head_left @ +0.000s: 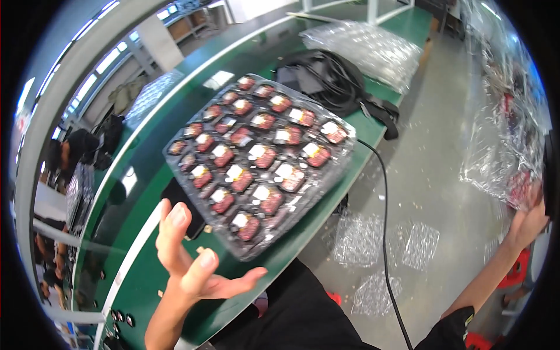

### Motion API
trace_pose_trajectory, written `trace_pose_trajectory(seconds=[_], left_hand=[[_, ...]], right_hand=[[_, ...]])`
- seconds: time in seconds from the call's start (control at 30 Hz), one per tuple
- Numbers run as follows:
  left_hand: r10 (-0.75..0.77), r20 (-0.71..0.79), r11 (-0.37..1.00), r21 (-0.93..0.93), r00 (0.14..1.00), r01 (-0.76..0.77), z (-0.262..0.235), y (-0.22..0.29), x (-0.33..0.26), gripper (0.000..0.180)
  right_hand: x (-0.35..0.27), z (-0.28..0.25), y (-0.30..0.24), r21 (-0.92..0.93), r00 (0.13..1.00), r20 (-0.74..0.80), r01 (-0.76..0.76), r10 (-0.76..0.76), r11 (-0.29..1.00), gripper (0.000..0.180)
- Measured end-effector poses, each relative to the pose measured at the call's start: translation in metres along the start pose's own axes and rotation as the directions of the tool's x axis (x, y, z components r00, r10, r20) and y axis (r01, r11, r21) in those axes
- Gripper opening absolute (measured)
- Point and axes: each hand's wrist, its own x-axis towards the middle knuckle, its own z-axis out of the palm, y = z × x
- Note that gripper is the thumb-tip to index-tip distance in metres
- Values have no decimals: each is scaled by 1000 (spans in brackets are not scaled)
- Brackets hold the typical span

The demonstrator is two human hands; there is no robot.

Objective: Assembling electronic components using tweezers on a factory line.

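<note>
A clear plastic tray (256, 157) rests on the green table, its pockets filled with rows of small dark parts showing red coils or faces and whitish-yellow labels; blur hides their kind. My left hand (195, 259) is raised just off the tray's near-left corner, fingers and thumb spread, holding nothing. Out to the far right, my right hand (528, 219) grips the lower end of a crinkled clear plastic wrap (504, 151), through which reddish pieces show. Some of the right fingers are hidden at the picture's rim.
Behind the tray lie a dark bag with coiled cables (326, 81) and a bubble-wrap bundle (367, 49). A black cable (385, 233) hangs to the floor, where bubble-wrap sheets (359, 239) lie. Small black parts (121, 317) sit lower left on the table (131, 280). Other people are at far left.
</note>
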Motion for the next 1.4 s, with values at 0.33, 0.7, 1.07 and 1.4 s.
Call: trace_pose_trajectory(seconds=[0.33, 0.7, 1.07, 1.4], left_hand=[[-106, 42, 993, 63, 993, 103, -27, -24, -13, 101], [-208, 356, 953, -135, 911, 271, -9, -43, -14, 97], [-369, 226, 928, 34, 901, 371, -109, -50, -104, 91], [-950, -186, 80, 630, 250, 773, -301, -164, -335, 68]], right_hand=[[-186, 346, 7, -78, 446, 854, -397, 267, 914, 15], [-198, 349, 49, -484, 517, 783, 153, 347, 862, 30], [-118, 84, 182, -479, 769, 490, -156, 410, 864, 32], [-414, -13, 103, -828, 52, 313, -474, 948, 300, 27]])
